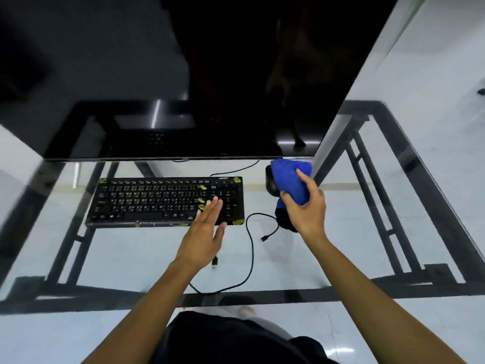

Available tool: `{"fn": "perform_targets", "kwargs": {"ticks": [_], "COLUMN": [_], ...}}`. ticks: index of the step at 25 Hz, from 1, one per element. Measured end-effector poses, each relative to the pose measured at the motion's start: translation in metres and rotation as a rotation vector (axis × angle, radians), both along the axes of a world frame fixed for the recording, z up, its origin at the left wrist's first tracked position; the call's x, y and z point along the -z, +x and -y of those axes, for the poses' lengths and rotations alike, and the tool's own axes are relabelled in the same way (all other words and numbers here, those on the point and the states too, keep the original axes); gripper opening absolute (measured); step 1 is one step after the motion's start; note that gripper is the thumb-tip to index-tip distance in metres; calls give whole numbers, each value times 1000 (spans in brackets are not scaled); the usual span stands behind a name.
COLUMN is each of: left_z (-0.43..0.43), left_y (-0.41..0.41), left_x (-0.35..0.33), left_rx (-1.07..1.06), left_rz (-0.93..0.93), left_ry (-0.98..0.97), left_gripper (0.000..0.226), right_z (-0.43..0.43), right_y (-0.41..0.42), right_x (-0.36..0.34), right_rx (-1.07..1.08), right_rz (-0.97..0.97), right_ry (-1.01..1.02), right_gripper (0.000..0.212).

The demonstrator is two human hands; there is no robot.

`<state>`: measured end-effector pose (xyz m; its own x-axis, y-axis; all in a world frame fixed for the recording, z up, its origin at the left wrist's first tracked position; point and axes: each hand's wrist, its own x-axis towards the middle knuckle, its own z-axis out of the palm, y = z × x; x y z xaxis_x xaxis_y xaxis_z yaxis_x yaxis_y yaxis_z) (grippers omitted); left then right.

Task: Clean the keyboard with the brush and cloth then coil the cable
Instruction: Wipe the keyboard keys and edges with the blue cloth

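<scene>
- Just right of the keyboard, the right hand is closed around the folded blue cloth and holds it up above the glass worktop.
- Over the right end of the keyboard, the left hand is open and flat, fingers together above the number keys, gripping nothing; I cannot tell if it touches the keys.
- The step in hand seems to be the wiping. To do it well, I would press the left hand on the keyboard so it does not slide on the glass, then draw the cloth along the key rows from one end to the other.
- Yellow-green tape patches sit on several keys and corners of the keyboard; the cloth could catch on them.
- Near the front right corner of the keyboard, the black cable lies loose in a loop, not yet coiled, and its plug rests just beside the left wrist.
- Right of the keyboard, partly behind the cloth, is a dark mouse.
- Behind the keyboard hangs a big dark monitor, which limits room at the back.
- A brush I cannot see.
</scene>
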<state>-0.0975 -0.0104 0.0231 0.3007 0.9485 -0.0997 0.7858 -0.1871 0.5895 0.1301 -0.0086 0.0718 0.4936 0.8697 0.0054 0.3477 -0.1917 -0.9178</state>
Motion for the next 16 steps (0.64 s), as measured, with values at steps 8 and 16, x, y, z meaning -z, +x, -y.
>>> {"fn": "perform_targets", "kwargs": {"ticks": [8,16], "left_z": [-26,-63], "left_y": [-112,-156], "left_x": [5,6], "left_rx": [-131,-2], "left_rz": [-128,-284], "left_ry": [-114,-156], "left_gripper": [57,59], "right_z": [-46,-61], "right_y": [-115,-187], "right_x": [16,51], "right_rx": [-255,-414], "right_rz": [477,823], "right_ry": [-119,-441], "right_gripper": [68,69]}}
